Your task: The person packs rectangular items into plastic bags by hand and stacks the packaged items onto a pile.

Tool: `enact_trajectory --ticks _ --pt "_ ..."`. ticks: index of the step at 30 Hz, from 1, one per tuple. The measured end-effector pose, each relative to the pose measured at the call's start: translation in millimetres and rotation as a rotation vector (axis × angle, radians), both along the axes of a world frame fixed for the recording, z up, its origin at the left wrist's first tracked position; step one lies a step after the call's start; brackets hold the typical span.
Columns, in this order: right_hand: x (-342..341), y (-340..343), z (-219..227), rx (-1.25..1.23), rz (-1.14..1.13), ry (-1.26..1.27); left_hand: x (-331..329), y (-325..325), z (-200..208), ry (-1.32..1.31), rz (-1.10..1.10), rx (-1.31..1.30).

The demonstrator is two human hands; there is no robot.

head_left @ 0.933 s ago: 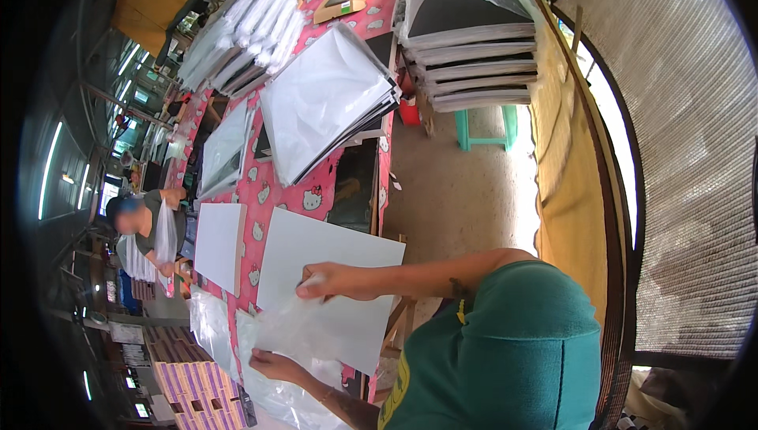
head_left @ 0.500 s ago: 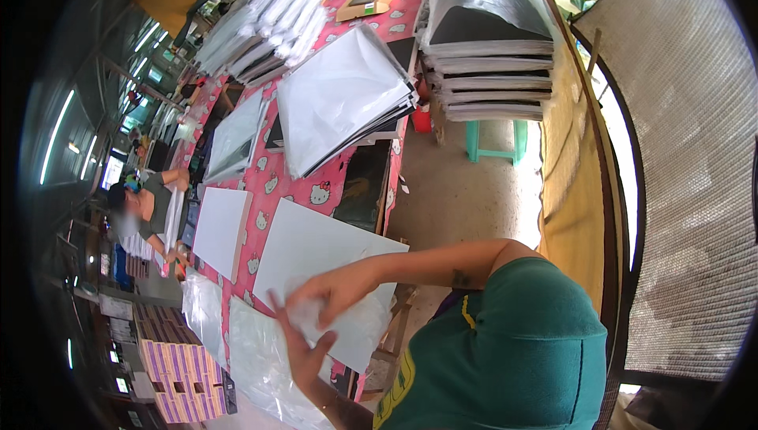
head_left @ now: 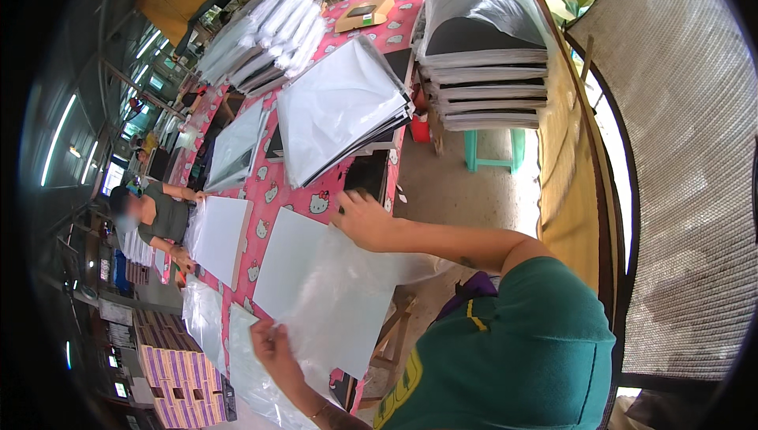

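Observation:
A clear plastic bag [head_left: 335, 284] spreads over the white board [head_left: 286, 264] in front of me. My left hand [head_left: 272, 345] has its fingers pinched on the bag's near-left edge. Higher up, my right hand [head_left: 365, 218] is closed with curled fingers at the bag's far edge. The bag trails right, under my right forearm. More clear plastic bags [head_left: 257, 371] lie at the near end of the table, beside my left wrist.
A pink patterned table [head_left: 264, 193] holds a bagged stack of boards [head_left: 339, 106], more wrapped stacks [head_left: 260, 35] and a cardboard box [head_left: 365, 14]. Another tall stack [head_left: 483, 59] stands on a green stool [head_left: 496, 150]. Across the table, a co-worker [head_left: 162, 213] handles a white board [head_left: 217, 232].
My hands have moved apart, right hand away and left hand nearer, and the plastic bag is now spread between them. The co-worker's hands have moved onto the other white board.

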State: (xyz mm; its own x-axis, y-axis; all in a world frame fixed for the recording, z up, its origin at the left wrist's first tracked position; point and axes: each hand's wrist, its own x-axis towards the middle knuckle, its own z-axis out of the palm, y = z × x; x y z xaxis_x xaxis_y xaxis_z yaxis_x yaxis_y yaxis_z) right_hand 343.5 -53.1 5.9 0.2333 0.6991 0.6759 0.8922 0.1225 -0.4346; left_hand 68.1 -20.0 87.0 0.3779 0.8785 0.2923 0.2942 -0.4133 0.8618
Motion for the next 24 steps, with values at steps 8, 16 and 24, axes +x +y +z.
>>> enact_trajectory --ticks 8,16,24 --pt "-40.2 11.6 2.9 -0.495 0.318 -0.038 -0.1 -28.9 34.5 -0.563 0.133 -0.063" --pt "-5.0 4.6 25.5 -0.460 0.000 0.117 -27.4 -17.6 11.5 0.190 -0.030 0.409" --pt "2.9 41.5 -15.6 0.027 -0.345 0.127 -31.3 -14.5 -36.8 0.819 0.368 0.605"
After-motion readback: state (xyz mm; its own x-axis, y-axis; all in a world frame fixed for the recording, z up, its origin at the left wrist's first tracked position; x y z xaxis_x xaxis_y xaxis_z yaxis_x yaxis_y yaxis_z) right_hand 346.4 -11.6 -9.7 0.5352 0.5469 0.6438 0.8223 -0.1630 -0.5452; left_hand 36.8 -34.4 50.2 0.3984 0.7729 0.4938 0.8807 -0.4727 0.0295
